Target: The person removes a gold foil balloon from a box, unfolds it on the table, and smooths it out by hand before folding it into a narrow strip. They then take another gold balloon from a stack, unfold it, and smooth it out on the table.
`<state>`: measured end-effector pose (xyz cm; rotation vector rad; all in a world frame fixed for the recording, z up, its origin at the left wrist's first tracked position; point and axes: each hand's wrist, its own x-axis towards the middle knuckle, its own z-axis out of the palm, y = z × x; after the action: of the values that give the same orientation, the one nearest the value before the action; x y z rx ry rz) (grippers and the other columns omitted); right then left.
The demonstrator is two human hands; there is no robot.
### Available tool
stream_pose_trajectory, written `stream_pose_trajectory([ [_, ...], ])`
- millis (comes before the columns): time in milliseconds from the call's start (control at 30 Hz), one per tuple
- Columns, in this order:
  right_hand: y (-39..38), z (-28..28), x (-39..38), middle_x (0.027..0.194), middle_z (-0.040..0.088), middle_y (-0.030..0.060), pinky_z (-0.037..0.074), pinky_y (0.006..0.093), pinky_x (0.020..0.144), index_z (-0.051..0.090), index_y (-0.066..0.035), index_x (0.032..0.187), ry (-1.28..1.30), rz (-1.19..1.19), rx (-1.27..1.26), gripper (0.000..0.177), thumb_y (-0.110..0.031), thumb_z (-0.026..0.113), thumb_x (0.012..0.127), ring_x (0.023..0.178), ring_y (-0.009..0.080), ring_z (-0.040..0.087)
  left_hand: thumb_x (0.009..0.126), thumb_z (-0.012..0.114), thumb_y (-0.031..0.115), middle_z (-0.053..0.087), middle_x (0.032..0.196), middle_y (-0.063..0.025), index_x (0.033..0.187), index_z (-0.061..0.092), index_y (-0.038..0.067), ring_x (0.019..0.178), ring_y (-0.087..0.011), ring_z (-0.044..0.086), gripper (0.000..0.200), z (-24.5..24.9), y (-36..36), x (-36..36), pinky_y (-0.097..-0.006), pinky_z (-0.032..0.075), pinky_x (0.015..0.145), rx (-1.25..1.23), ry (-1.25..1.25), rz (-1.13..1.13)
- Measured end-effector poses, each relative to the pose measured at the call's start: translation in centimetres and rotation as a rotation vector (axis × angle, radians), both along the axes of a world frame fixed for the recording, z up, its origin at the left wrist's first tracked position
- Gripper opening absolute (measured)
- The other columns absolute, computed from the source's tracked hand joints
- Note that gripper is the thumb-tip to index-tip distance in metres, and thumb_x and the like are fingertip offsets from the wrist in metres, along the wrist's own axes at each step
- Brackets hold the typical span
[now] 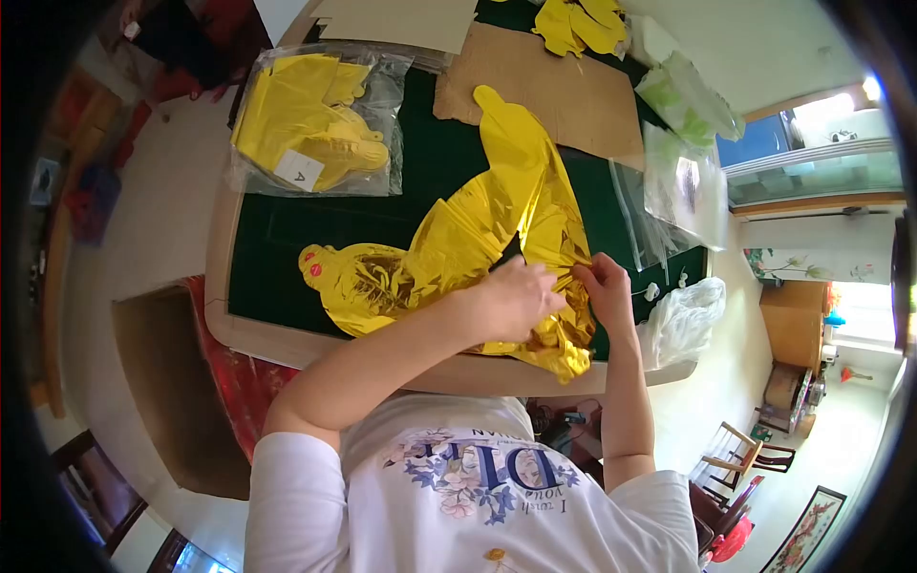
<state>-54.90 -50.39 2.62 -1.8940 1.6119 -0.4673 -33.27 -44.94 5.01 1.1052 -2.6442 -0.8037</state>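
Observation:
A shiny gold foil balloon (511, 191), flat and crumpled, is spread across the dark green table top. Its left end carries small red marks (315, 270), while its lower right part bunches up near the table's front edge. My left hand (519, 298) is closed on the bunched foil, its fingertips partly hidden by the hand itself. Just to the right, my right hand (608, 285) pinches the foil's edge between thumb and fingers. A dark gap shows between folds of the foil, right above my left hand.
A clear bag (310, 124) of folded yellow foil, labelled A, lies at the left. Cardboard (583, 91) and more gold foil (581, 27) are at the back. Clear plastic bags (683, 186) line the right side. A cardboard box (162, 382) stands below left.

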Motion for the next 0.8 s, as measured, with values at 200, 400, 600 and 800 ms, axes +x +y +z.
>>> stream_pose_trajectory([
  [200,-0.1,-0.5,-0.2,0.060,0.053,0.0082,0.040,0.0280,0.053,0.055,0.003,0.079,-0.032,-0.050,0.005,0.022,-0.013,0.071,0.082,0.056,0.0103,0.043,0.087,0.055,0.012,0.068,0.080,-0.0100,0.087,0.061,0.008,0.073,-0.0289,0.068,0.007,2.8,2.7,1.2,-0.0374,0.054,0.070,-0.052,0.023,-0.036],
  [400,-0.7,-3.9,-2.3,0.062,0.053,0.0083,0.039,0.0276,0.053,0.055,0.003,0.080,-0.219,-0.049,-0.023,0.020,-0.012,0.068,0.084,0.055,0.0115,0.043,0.078,0.076,0.015,0.071,0.090,-0.0066,0.103,0.068,0.005,0.077,-0.0145,0.068,0.029,12.8,2.9,12.3,-0.0292,0.053,0.067,0.284,0.571,0.861],
  [600,-0.3,-1.1,-0.4,0.063,0.056,0.0103,0.042,0.0300,0.055,0.053,0.003,0.081,-0.006,-0.058,-0.028,0.020,-0.012,0.066,0.086,0.055,0.0166,0.047,0.073,0.081,0.017,0.067,0.098,-0.0091,0.102,0.067,-0.002,0.087,-0.0147,0.065,0.038,17.0,3.1,25.0,-0.0251,0.053,0.073,-0.678,1.077,1.381],
  [800,-0.5,-1.2,-0.6,0.063,0.055,0.0111,0.043,0.0313,0.055,0.052,0.002,0.081,0.013,-0.047,-0.050,0.021,-0.012,0.066,0.086,0.055,0.0187,0.048,0.086,0.071,0.017,0.053,0.122,-0.0203,0.118,0.048,-0.007,0.111,-0.0251,0.055,0.046,18.2,1.6,27.9,-0.0373,0.046,0.094,-1.202,0.988,1.206],
])
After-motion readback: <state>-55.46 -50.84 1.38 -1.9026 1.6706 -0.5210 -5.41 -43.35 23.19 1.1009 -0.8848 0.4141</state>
